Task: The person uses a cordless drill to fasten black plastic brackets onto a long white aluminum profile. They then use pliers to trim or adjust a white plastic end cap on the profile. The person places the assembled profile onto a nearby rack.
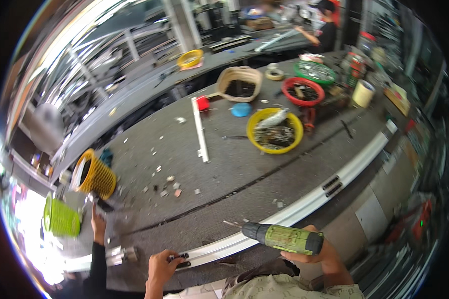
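Observation:
My right hand [329,254] is closed round the grip of a green and black cordless drill [289,239]. Its thin bit points left over the table, apart from the work. A long white metal profile [294,213] lies along the near side of the table, bent by the lens. At its left end, my left hand [160,269] pinches a small black fitting [178,258] against the profile. Further along the same profile sits a pair of dark fittings [332,186]. Part of the drill's grip is hidden by my fingers.
Beyond the profile stand a yellow bowl of screws [292,144], a red bowl [304,102], a green tray [314,72] and a beige basket [252,74]. A short white strip [198,129] lies mid-table. At left, a co-worker's hand [99,223] reaches by a yellow basket [102,179].

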The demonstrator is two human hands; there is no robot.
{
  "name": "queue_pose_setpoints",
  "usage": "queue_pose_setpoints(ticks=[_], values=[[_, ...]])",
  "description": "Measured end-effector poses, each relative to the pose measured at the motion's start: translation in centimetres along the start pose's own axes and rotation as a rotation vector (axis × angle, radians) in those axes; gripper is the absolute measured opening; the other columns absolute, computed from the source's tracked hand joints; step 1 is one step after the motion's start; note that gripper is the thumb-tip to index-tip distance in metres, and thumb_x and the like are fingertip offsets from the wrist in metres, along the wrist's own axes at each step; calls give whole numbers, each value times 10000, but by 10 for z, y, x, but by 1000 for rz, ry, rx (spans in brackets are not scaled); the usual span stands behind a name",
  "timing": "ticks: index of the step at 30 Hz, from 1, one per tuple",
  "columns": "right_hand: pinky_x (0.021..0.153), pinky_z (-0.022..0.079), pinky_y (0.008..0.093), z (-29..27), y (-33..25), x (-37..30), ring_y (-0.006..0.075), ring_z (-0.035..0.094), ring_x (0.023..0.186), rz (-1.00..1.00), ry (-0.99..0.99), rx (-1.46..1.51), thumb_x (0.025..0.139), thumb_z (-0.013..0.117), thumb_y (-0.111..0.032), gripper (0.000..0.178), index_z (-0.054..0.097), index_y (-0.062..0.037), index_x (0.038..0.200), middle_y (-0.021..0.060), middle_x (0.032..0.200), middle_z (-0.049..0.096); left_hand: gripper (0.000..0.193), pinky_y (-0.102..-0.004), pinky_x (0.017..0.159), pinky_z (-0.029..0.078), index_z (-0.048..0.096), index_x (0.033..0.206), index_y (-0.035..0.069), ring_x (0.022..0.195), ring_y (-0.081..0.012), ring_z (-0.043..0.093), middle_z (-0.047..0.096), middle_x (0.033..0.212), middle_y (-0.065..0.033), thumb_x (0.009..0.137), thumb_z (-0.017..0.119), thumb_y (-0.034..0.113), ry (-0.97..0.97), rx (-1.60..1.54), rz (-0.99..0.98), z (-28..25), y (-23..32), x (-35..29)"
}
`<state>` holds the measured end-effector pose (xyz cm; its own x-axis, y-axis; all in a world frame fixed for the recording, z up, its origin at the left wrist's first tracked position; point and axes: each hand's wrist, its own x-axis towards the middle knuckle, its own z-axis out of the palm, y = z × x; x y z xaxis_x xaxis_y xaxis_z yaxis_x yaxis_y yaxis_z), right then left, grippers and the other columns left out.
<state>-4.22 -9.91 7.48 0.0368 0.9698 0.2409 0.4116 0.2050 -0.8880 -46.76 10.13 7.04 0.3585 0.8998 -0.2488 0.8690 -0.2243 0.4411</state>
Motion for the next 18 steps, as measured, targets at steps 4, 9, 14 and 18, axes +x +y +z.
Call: queue_pose_setpoints(ticks=[4, 9, 14, 18], values=[[681, 591, 339, 24, -16, -22, 196, 769, 753, 42, 139, 70, 825, 820, -118, 253, 764, 13, 1034, 137, 864, 778, 293, -361, 564, 526, 812, 993, 37, 577, -241, 701, 708, 667, -147, 798, 899, 238, 28, -13, 31, -1, 0, 6], [722, 608, 338, 53, -33, -40, 207, 778, 779, 105, 155, 18, 845, 794, -122, 223, 763, -17, 1039, 129, 900, 790, 313, -329, 499, 422, 826, 1003, 38, 506, -128, 531, 605, 593, -51, 799, 912, 258, -109, -18, 160, -18, -1, 17], [807, 597, 362, 68, -45, -78, 226, 781, 783, 257, 228, 15, 798, 832, -127, 284, 792, -98, 1077, 109, 943, 807, 263, -338, 531, 455, 830, 949, 41, 545, -140, 585, 640, 622, -73, 816, 885, 262, -243, 55, 197, -27, -1, 39], [862, 581, 400, 74, -44, -121, 254, 777, 779, 328, 368, -11, 775, 855, -129, 333, 796, -142, 1102, 92, 927, 806, 261, -341, 579, 524, 831, 955, 65, 585, -177, 686, 686, 618, -118, 819, 883, 281, -191, 67, 205, -30, 3, 39]])
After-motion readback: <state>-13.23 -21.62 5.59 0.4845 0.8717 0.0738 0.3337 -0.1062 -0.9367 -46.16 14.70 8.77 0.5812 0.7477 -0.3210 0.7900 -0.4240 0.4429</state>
